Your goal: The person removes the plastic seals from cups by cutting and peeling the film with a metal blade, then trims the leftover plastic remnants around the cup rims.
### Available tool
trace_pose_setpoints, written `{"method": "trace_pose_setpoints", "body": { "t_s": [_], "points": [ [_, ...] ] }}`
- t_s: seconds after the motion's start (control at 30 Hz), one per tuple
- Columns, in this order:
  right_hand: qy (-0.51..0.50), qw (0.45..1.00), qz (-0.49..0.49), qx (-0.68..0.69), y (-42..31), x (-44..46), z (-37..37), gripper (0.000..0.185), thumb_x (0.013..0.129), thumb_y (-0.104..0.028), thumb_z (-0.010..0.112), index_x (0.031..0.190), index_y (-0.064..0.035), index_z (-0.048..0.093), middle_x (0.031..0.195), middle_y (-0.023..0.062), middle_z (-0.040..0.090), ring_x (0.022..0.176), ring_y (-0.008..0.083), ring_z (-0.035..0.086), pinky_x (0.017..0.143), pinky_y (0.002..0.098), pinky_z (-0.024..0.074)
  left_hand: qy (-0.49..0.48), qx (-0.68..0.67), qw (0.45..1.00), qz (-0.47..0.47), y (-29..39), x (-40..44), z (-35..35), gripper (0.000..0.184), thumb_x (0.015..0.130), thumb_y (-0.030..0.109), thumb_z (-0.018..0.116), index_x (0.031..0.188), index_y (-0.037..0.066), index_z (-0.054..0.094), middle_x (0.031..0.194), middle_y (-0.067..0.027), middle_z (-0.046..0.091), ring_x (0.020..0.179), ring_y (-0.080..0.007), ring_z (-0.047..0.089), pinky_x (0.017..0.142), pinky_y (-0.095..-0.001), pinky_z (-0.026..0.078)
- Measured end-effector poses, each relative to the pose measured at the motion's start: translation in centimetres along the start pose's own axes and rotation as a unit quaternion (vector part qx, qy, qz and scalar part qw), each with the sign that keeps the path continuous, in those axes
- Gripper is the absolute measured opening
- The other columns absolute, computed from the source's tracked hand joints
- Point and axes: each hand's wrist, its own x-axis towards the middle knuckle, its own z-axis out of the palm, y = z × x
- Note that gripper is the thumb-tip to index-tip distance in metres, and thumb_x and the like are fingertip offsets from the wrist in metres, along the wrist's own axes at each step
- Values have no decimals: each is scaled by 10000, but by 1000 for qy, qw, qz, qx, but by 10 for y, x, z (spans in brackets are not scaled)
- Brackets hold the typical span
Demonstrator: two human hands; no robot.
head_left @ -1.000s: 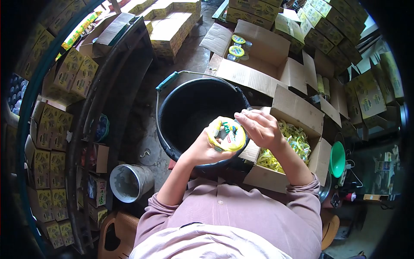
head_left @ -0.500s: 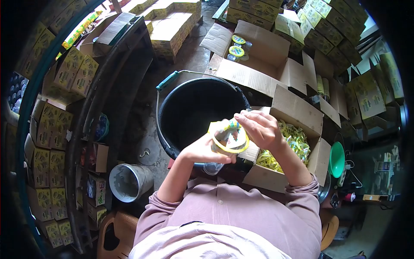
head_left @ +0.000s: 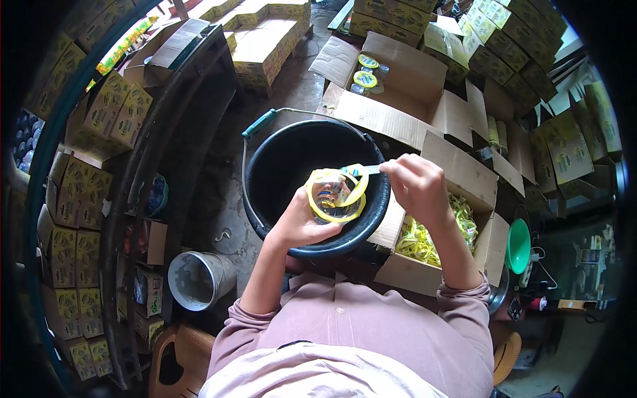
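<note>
My left hand (head_left: 296, 220) is wrapped around a clear plastic cup (head_left: 334, 213) with a yellow rim, held over the black bucket (head_left: 371, 240). The cup's mouth faces up toward me. From its rim a yellow-and-clear film lid strip (head_left: 369, 170) runs, partly peeled, to my right hand (head_left: 419, 184). That hand pinches the strip's end, its fingers closed, above the bucket's right edge. Beside the bucket, below my right forearm, stands a cardboard box holding a heap of yellow film strips (head_left: 424, 244).
An open carton (head_left: 415, 73) behind the bucket holds several lidded cups (head_left: 365, 79). At left are a grey-white pail (head_left: 192, 282) and a shelf rail with printed boxes (head_left: 89, 252). A green bowl (head_left: 518, 245) stands at right. Stacked cartons (head_left: 391, 16) line the back.
My right hand has moved right, away from the cup, with the film strip now stretched between them. My left hand has shifted slightly left with the cup.
</note>
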Motion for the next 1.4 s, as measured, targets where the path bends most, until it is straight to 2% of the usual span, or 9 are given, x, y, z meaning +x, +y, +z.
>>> {"method": "trace_pose_setpoints", "body": {
  "t_s": [0.1,0.23,0.33,0.43,0.53,0.6,0.93,1.17,1.4],
  "points": [
    [-50,976,143,156,3,4,-1,117,690,18,617,802,-18,623,696,101,599,616,233,608,577,298,504,-1,63,998,-25,4,1,0,546,593,94,762,1065,-6,506,933,-60,566,847,-114,552,803,-247,450],
    [-172,925,219,259,18,-6,4,197,655,46,636,848,8,632,733,109,614,640,176,621,595,271,507,6,43,998,-33,1,-1,-1,487,619,100,752,1031,-18,518,875,-61,572,779,-102,555,729,-225,472],
    [-133,934,228,240,11,-7,-4,148,679,37,632,822,-1,631,723,96,606,635,187,614,583,282,501,9,31,999,-20,1,-2,-2,502,617,92,752,1043,-18,510,865,-63,575,776,-106,561,725,-230,477],
    [-1,987,110,113,4,-9,-7,151,664,36,627,792,-44,636,696,54,588,662,176,608,566,285,490,11,62,998,-2,5,-1,-3,531,611,87,753,1062,-18,493,880,-73,572,790,-118,572,726,-238,482],
    [57,996,-67,-30,-6,-12,-10,155,639,-5,631,770,-88,635,686,16,565,702,158,602,558,279,479,16,99,995,8,6,-2,-2,552,606,85,750,1076,-18,478,897,-83,565,802,-132,584,725,-248,488],
    [31,991,-107,-77,-18,-17,-12,186,620,-92,634,806,-81,646,714,9,558,761,154,597,573,262,480,35,123,992,19,9,-1,1,558,600,82,749,1076,-16,473,907,-89,560,807,-142,591,723,-253,491],
    [36,988,-130,-80,-27,-25,-2,263,613,-80,661,876,-75,663,785,15,590,760,161,593,596,265,485,63,178,982,24,21,-4,7,588,588,94,750,1080,-13,445,902,-136,581,796,-229,621,727,-294,502],
    [37,986,-146,-70,-30,-20,0,274,606,-77,654,880,-60,658,779,13,583,753,154,591,617,271,494,27,201,979,-4,26,-6,13,596,609,145,736,1096,-36,444,924,-146,576,794,-231,614,723,-295,496],
    [57,982,-172,-46,-28,-17,4,240,611,-72,649,850,-49,652,766,21,579,750,150,592,657,277,514,-46,91,995,-9,24,-7,9,582,608,142,723,1085,-46,448,937,-147,570,860,-208,588,798,-291,462]
  ]
}}
